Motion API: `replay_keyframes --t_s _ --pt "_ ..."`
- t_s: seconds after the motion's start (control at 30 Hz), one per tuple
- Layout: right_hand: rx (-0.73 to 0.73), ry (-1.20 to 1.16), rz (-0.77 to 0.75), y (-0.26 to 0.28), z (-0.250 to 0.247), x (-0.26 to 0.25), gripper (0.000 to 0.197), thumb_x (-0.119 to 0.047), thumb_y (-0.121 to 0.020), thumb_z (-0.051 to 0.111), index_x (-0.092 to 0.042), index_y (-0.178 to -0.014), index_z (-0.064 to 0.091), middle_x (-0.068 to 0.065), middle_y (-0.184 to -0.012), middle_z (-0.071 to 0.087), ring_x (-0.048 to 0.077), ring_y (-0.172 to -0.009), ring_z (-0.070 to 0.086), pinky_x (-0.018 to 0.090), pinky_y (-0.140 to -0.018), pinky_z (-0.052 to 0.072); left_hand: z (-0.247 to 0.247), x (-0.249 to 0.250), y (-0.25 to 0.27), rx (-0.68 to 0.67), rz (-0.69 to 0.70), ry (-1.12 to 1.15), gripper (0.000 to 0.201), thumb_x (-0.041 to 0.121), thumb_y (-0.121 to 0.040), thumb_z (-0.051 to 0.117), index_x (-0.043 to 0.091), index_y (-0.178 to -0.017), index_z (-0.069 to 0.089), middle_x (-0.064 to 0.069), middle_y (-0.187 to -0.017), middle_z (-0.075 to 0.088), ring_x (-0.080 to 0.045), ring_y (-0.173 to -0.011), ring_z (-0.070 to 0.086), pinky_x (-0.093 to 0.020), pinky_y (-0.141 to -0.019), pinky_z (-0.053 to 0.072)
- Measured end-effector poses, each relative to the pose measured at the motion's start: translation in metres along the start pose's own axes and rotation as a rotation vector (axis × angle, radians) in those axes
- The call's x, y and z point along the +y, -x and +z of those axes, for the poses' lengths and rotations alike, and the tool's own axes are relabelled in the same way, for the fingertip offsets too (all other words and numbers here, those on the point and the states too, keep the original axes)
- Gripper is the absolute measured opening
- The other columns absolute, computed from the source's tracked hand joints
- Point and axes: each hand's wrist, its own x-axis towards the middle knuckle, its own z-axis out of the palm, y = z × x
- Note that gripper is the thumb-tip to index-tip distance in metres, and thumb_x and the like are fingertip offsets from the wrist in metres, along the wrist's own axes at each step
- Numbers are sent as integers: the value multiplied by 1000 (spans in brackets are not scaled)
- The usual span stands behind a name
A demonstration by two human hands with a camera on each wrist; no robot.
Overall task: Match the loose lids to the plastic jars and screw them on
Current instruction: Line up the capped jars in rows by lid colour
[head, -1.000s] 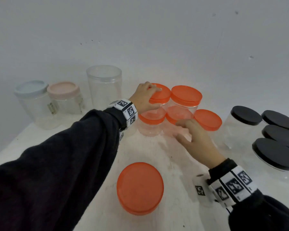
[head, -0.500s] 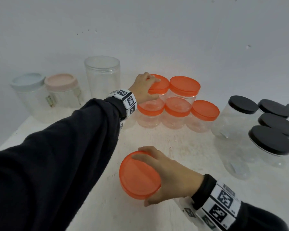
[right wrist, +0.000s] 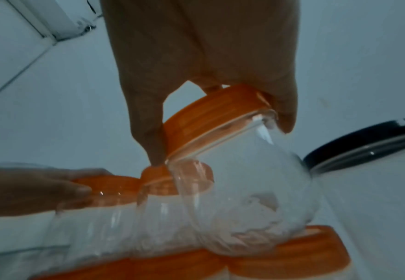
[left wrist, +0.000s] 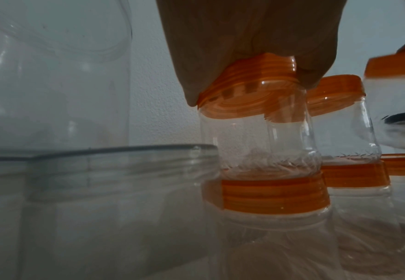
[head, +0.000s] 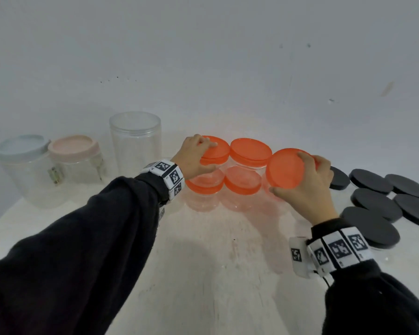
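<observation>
Stacking: the right hand [head: 310, 187] carries a capped orange-lidded jar [right wrist: 232, 189] tilted, its base coming down on the rightmost lower orange lid [right wrist: 316, 244] of the cluster.
Grip, right: fingers and thumb curled round the rim of the carried lid [head: 286, 168]; the clear body hangs below, seen in the right wrist view.
Grip, left: the left hand [head: 194, 158] lies over the top-left orange lid [head: 215, 149], fingertips curled onto its rim, steadying that upper jar [left wrist: 256, 140] on the jar below.
Doing it well: judged, the jar needs levelling before release, its base centred on the lower lid; a tilted set-down would likely slide off smooth plastic. The left hand's hold looks useful against a knock to the stack.
Neighbours: middle upper jar lid [head: 250, 151] just beside the carried lid; contact cannot be told. Black-lidded jars [head: 370, 226] close on the right, one just beside the right wrist.
Open room: bare table [head: 215, 262] in front of the cluster, between the two sleeves; best path for withdrawal.
Edges: wall close behind the stack; table's left edge near the blue-lidded jar [head: 22, 146] and pink-lidded jar [head: 73, 146].
Unmatched: tall clear jar [head: 134, 141] appears lidless; no loose lid for it in view.
</observation>
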Motion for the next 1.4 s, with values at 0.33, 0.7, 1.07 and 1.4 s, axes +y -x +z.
replay_keyframes --t_s 0.33,0.7,1.07,1.4 --pt "78 83 -33 -25 25 26 74 -31 -71 78 -5 -132 45 21 -146 22 39 -134 17 48 -108 23 -1 1 -2 14 9 2 61 34 -84 65 18 -138 40 -7 -135 35 -23 -129 24 -28 -106 20" --pt "7 375 -165 -41 30 31 52 -24 -86 64 -6 -133 49 15 -142 44 32 -135 34 53 -113 9 -1 2 -2 8 2 -11 61 35 -84 64 19 -138 40 -7 -137 34 -22 -130 23 -29 -107 19" --pt "-129 510 -117 -55 31 27 68 -6 -86 59 -14 -146 26 8 -154 22 25 -144 14 46 -115 1 -3 5 -1 -6 -25 0 60 33 -85 64 21 -139 40 -4 -142 31 -20 -134 19 -31 -110 19" --pt "-53 369 -197 -16 15 -13 55 -9 -83 61 -10 -135 43 15 -151 28 33 -139 25 52 -112 15 -5 6 -2 -45 -23 -157 64 39 -87 60 21 -143 34 -4 -150 27 -20 -139 20 -37 -114 18"
